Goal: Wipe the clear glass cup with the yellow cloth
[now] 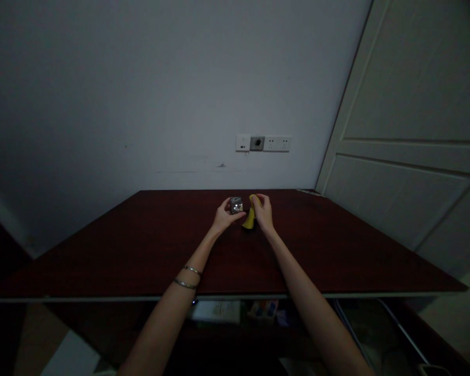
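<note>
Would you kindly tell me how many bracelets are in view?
2, both on the left forearm: one bracelet nearer the left hand, the other bracelet farther back.

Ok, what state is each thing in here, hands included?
Left hand: grip closed on shiny block
Shiny block: held, catching light
Right hand: grip closed on yellow cloth
Yellow cloth: bunched, lower end flared
White sockets: no plugs in
Bangles: worn, slightly apart

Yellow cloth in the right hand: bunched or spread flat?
Bunched, not spread: the yellow cloth is gathered narrow where the right hand pinches its top, and flares towards its lower end.
</note>
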Tool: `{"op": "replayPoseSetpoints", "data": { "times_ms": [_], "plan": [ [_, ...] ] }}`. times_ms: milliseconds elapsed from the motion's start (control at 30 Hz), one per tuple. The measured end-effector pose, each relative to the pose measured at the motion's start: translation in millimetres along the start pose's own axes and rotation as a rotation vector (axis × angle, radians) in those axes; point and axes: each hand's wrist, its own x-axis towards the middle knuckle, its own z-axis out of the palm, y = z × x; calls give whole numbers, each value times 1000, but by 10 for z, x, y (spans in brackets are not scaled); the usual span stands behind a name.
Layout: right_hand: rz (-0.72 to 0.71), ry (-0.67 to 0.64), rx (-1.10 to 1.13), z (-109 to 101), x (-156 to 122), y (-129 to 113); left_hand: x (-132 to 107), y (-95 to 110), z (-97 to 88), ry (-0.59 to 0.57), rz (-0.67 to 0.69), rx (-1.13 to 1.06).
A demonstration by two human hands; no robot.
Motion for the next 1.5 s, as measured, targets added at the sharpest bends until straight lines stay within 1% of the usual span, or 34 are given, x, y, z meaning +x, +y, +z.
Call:
{"op": "replayPoseSetpoints", "data": {
  "times_ms": [67, 100, 167, 233, 467, 533, 600, 667, 733, 800, 933, 1000, 1067, 1133, 1233, 1300, 1333, 1400, 1500],
  "plan": [
    [-184, -14, -24, -19, -16, -64, -1, -16, 11, -39, 37, 5],
    [-244, -55, -22, -25, -28, -96, -1, -25, 16, -56, 59, 4],
    [-316, -157, -14, -33, -51, -148, 0, -43, 25, -85, 100, 3],
    [-344, -226, 3, -41, -64, -185, 1, -60, 32, -96, 119, 12],
    [-353, -394, 22, -83, -79, -257, 15, -86, 15, -78, 135, 19],
    [-355, -379, 17, -70, -87, -246, 13, -80, 6, -77, 138, 31],
    [-338, -315, 7, -46, -87, -206, 6, -73, 5, -81, 161, 54],
    [-290, -235, -6, -23, -78, -151, 2, -70, 10, -96, 192, 71],
    [-244, -196, -6, -9, -71, -110, 8, -78, 17, -113, 204, 64],
    [-261, -218, 8, -4, -81, -107, 25, -94, 19, -101, 202, 43],
    [-406, -328, -5, 4, -162, -201, 60, -107, 7, -31, 168, -27],
    [-436, -343, -22, 14, -204, -248, 59, -92, 3, -14, 149, -55],
    [-429, -313, -26, 26, -220, -264, 44, -71, 7, -10, 137, -52],
    [-390, -263, -15, 34, -205, -243, 26, -57, 16, -14, 131, -30],
    [-258, -186, 18, 35, -146, -174, 13, -64, 31, -39, 141, -7],
    [-175, -165, 40, 29, -113, -139, 17, -78, 35, -60, 145, -1],
    [-160, -167, 50, 25, -106, -132, 22, -84, 35, -68, 145, 0],
    [-198, -197, 60, 20, -111, -143, 34, -90, 29, -75, 152, -9],
    [-329, -267, 41, 16, -147, -197, 45, -86, 16, -52, 166, -26]
  ]
}}
